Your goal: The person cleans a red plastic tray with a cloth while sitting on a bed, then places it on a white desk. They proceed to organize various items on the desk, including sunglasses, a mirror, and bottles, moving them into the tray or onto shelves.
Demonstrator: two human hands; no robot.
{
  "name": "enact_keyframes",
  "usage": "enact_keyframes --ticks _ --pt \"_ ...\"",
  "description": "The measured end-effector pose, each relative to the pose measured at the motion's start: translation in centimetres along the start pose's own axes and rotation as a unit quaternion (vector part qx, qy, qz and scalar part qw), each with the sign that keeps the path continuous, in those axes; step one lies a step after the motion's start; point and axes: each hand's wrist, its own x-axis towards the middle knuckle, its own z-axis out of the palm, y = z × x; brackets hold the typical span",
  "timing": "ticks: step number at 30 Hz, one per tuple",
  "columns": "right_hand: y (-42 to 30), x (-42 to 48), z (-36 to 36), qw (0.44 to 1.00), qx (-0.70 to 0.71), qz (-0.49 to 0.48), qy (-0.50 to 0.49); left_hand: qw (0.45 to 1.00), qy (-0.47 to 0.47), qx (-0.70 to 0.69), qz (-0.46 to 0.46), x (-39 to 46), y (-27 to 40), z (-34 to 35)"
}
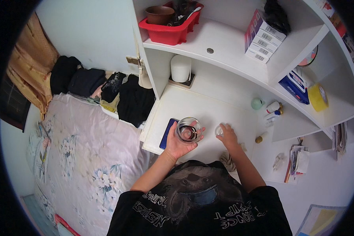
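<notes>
My left hand (177,147) holds a clear glass jar (181,138) above the white desktop (205,106). Several dark bands (191,132), like hair ties or bracelets, lie inside the jar, whose mouth is uncovered. To its right, my right hand (230,136) has its fingers around the edge of a small round clear lid (218,131) at the desktop. Partly beneath my left hand is a flat dark blue object (167,138), possibly a phone or a notebook. A crumpled beige cloth (227,161) is beside my right forearm.
A white lidded container (180,68) stands at the desk's back. Small bottles (273,107) and a green round object (256,103) are at right. Overhead, the shelf (224,38) bears a red basket (165,34) and stacked boxes (264,41). At left is a bed (85,153).
</notes>
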Motion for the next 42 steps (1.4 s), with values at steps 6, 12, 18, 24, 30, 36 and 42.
enact_keyframes --ticks 6,12,18,24,30,36,42 --pt "-1.5 1.4 -4.2 0.825 0.546 0.137 -0.059 0.999 0.044 0.018 0.000 0.3 0.2 -0.7" --pt "-11.3 -0.7 -15.5 0.771 0.622 -0.106 -0.085 0.990 0.125 0.065 0.012 1.1 -0.3 0.4" --pt "-13.6 -1.5 -16.2 0.918 0.358 -0.170 -0.012 0.980 0.130 0.145 0.028 0.9 -0.5 2.1" --pt "-13.6 -1.1 -15.6 0.862 0.486 -0.143 0.005 0.970 0.141 0.190 0.052 1.3 -1.2 4.8" --pt "-14.0 -1.2 -15.5 0.809 0.558 -0.172 0.058 0.967 0.153 0.200 0.046 1.4 -2.0 6.6" --pt "-14.9 -1.5 -17.0 0.794 0.559 -0.217 0.100 0.949 0.146 0.266 0.086 0.8 -2.7 9.2" --pt "-15.4 -1.4 -18.0 0.755 0.607 -0.220 0.115 0.933 0.155 0.299 0.130 0.9 -3.4 11.7"
